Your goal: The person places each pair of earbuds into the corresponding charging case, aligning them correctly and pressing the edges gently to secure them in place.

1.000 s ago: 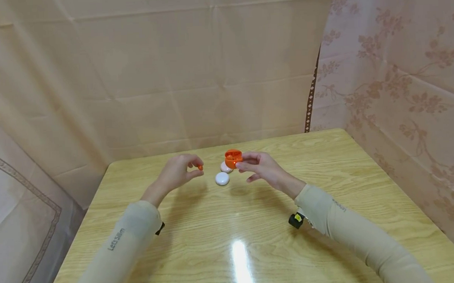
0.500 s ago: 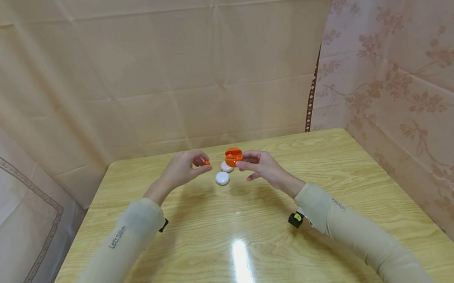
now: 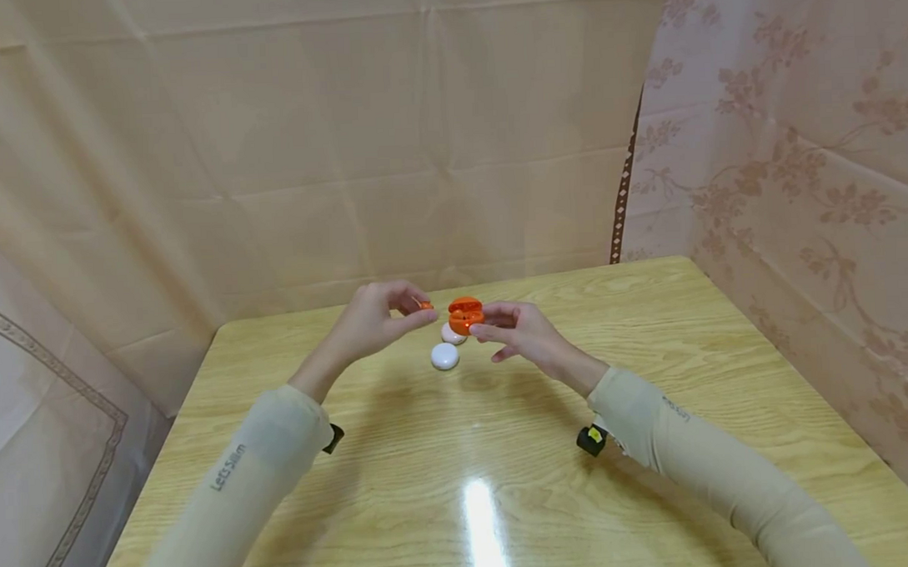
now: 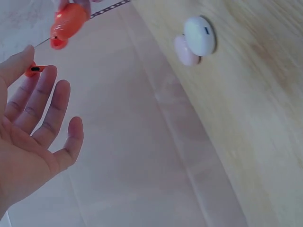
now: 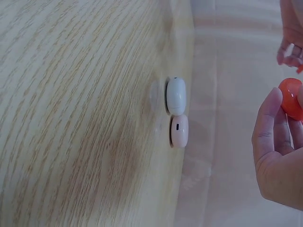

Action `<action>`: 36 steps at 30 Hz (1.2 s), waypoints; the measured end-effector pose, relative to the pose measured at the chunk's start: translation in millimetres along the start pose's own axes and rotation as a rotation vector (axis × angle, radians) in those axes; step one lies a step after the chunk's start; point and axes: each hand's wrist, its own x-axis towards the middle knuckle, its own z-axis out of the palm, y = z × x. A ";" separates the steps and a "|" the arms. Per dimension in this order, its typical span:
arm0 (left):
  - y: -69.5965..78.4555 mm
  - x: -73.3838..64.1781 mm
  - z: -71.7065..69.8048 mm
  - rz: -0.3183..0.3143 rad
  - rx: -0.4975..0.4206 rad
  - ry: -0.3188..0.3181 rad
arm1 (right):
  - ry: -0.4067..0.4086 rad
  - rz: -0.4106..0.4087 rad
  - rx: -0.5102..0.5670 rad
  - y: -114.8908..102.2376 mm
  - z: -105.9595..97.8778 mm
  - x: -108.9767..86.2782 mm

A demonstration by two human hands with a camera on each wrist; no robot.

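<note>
My right hand (image 3: 527, 335) holds an orange earbud case (image 3: 466, 322) above the table, its lid standing up and its inside facing me. In the right wrist view the rounded back of that case (image 5: 290, 98) sits between thumb and fingers. Just left of it, my left hand (image 3: 380, 319) pinches a small orange earbud (image 3: 425, 305) between thumb and fingertips. The left wrist view shows the earbud (image 4: 34, 70) with a dark mark on its stem, the other fingers spread loosely. A short gap separates earbud and case.
On the wooden table (image 3: 401, 485) lie a white earbud case (image 3: 445, 356) and, touching or close behind it, a pale pink case (image 3: 452, 334), both with lids down. A beige curtain (image 3: 344, 154) hangs behind the table's far edge, a floral one (image 3: 810, 154) at the right.
My left hand has moved right and upward with the earbud, closer to the orange case. The right hand and its case have stayed nearly in place; the two cases on the table have not moved.
</note>
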 end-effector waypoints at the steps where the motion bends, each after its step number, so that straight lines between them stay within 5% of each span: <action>1: 2.1 1.2 -0.9 0.000 -0.019 -0.006 | -0.001 -0.002 -0.006 -0.1 0.0 0.1; 9: 19.1 10.6 0.5 -0.020 -0.095 -0.061 | -0.008 -0.020 -0.027 -1.1 -0.4 -0.7; 36: 26.1 25.6 29.6 0.092 0.120 0.020 | -0.037 -0.085 -0.070 -2.0 -1.5 -3.1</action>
